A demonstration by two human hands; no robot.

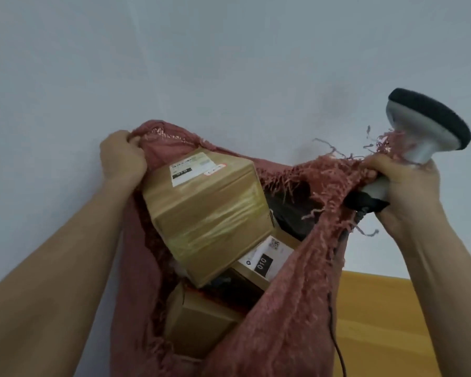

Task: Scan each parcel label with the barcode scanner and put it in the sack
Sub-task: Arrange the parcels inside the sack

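Observation:
A frayed reddish woven sack [288,308] is held open between both hands. My left hand [121,156] grips its rim at the upper left. My right hand [408,194] grips the opposite rim together with the grey and black barcode scanner [430,126], whose head points up and right. Inside the sack a taped brown cardboard parcel [207,213] lies on top, its white label facing up. Below it shows a second parcel with a "010" label [264,263] and a third brown box [199,327] lower down.
A pale grey wall [229,63] fills the background. A yellow surface [386,322] shows at the lower right. The scanner's black cable [335,336] hangs down along the sack's right side.

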